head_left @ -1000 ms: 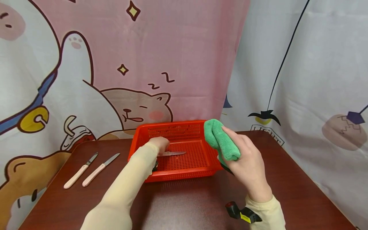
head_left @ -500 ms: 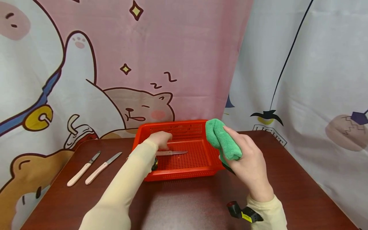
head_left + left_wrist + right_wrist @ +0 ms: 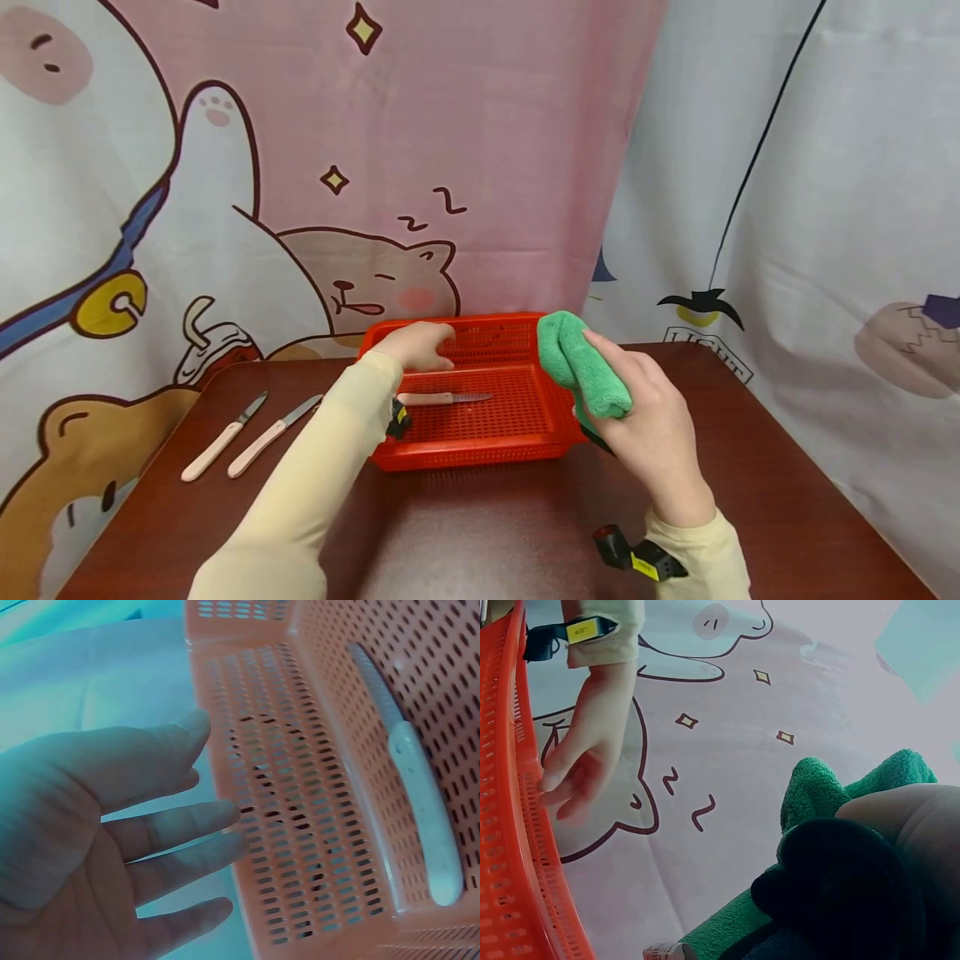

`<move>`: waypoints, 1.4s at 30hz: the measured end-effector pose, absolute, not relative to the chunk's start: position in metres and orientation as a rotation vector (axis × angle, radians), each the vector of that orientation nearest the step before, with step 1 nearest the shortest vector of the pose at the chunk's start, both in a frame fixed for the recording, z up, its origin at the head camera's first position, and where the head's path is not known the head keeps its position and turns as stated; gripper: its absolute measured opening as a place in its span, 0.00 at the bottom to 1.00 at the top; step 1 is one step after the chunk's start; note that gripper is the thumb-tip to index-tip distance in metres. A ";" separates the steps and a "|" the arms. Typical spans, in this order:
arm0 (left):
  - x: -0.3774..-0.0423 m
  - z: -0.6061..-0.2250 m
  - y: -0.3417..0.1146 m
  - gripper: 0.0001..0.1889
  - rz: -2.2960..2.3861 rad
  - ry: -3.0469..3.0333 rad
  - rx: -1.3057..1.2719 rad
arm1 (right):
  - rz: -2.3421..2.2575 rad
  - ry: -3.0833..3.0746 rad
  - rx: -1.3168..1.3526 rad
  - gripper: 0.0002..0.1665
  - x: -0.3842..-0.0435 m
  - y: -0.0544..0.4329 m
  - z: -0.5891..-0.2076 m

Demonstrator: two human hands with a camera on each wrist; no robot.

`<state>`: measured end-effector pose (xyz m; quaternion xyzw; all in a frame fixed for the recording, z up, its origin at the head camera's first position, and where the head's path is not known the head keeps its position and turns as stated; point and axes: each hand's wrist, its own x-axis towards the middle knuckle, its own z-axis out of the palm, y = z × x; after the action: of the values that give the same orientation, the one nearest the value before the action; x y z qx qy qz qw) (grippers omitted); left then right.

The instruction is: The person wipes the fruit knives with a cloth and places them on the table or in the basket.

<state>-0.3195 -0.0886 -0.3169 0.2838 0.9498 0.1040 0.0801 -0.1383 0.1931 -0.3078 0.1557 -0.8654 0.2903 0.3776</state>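
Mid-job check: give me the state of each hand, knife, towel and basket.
Left hand: holds nothing, near the red basket.
Right hand: grips the green towel.
Green towel: bunched, off the table.
Red basket: upright on the table.
Basket knife: lying inside, unheld.
Leftmost knife: lying on the table, unheld.
Middle knife: lying on the table, unheld.

The cloth looks fluffy, the basket plastic, the table glossy wood.
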 end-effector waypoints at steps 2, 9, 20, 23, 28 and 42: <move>-0.317 -0.312 -0.089 0.25 0.307 2.847 0.875 | 0.742 -2.214 0.399 0.48 -0.139 0.193 -0.308; -0.305 -0.296 -0.091 0.27 0.300 2.881 0.945 | 0.737 -2.212 0.394 0.47 -0.140 0.193 -0.309; -0.279 -0.290 -0.107 0.29 0.315 3.060 1.012 | 0.742 -2.219 0.398 0.48 -0.141 0.192 -0.308; -0.270 -0.288 -0.112 0.30 0.362 3.125 1.020 | 0.741 -2.220 0.402 0.48 -0.141 0.191 -0.308; -0.252 -0.288 -0.123 0.29 0.404 3.262 1.074 | 0.740 -2.219 0.393 0.47 -0.141 0.191 -0.308; -0.207 -0.317 -0.175 0.33 0.432 3.677 1.052 | 0.736 -2.220 0.416 0.46 -0.141 0.189 -0.309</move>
<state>-0.2072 -0.1750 -0.3171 0.2565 0.8963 0.1053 -0.3461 -0.1406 0.1887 -0.3091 0.1624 -0.8668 0.2874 0.3739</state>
